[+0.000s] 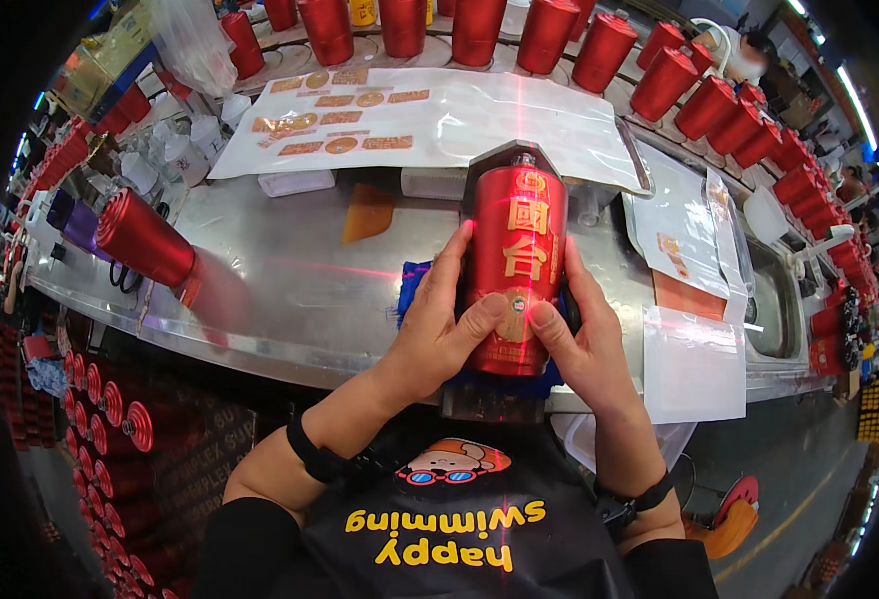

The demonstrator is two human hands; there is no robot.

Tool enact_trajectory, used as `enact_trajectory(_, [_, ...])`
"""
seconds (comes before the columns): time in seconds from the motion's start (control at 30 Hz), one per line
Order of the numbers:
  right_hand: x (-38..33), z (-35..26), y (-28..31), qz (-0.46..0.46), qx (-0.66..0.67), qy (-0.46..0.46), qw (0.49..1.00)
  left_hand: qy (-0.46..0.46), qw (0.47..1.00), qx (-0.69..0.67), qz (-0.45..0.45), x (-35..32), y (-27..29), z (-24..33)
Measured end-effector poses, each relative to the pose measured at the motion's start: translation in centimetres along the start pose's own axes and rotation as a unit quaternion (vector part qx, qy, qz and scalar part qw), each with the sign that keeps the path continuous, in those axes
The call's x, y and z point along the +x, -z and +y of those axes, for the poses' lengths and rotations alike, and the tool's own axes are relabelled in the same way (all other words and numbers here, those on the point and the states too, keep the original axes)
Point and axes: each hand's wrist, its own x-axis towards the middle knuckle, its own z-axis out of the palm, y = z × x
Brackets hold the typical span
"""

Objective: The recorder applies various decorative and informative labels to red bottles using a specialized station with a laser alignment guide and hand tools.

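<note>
A glossy red bottle (494, 235) with gold characters lies before me, its neck pointing away. My left hand (431, 324) wraps its left side and my right hand (591, 334) its right side. Both thumbs press on the bottle's lower front, on either side of a small round gold emblem (517, 307). Beneath the bottle sits a dark angular holder (494, 160), mostly covered by it. Some blue cloth (414, 290) shows beside my left fingers. A red laser line runs down the bottle.
Another red bottle (147, 238) leans at the left of the metal table (290, 270). Behind lies a white sheet (439, 115) with gold decals. Red bottles (474, 30) line a curved conveyor. Right are paper sheets (694, 364) and a sink (774, 309); more bottles (105, 449) stand lower left.
</note>
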Motion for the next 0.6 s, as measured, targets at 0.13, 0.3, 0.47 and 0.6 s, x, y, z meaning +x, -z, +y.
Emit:
enact_trajectory(0.13, [-0.2, 0.6, 0.6, -0.026, 0.046, -0.015, 0.998, 0.007, 0.999, -0.035, -0.013, 0.1, 0.3, -0.1])
enact_trajectory(0.3, [-0.8, 1.3, 0.8, -0.056, 0.05, -0.007, 0.997, 0.009, 0.996, -0.064, -0.059, -0.2, 1.2, -0.2])
enact_trajectory(0.47, [-0.8, 1.2, 1.3, -0.085, 0.038, -0.01, 0.996, -0.016, 0.996, 0.052, -0.071, -0.4, 1.4, -0.1])
enact_trajectory(0.6, [-0.8, 1.4, 1.4, -0.087, 0.053, -0.015, 0.995, -0.025, 0.995, 0.056, -0.073, -0.3, 1.4, -0.3])
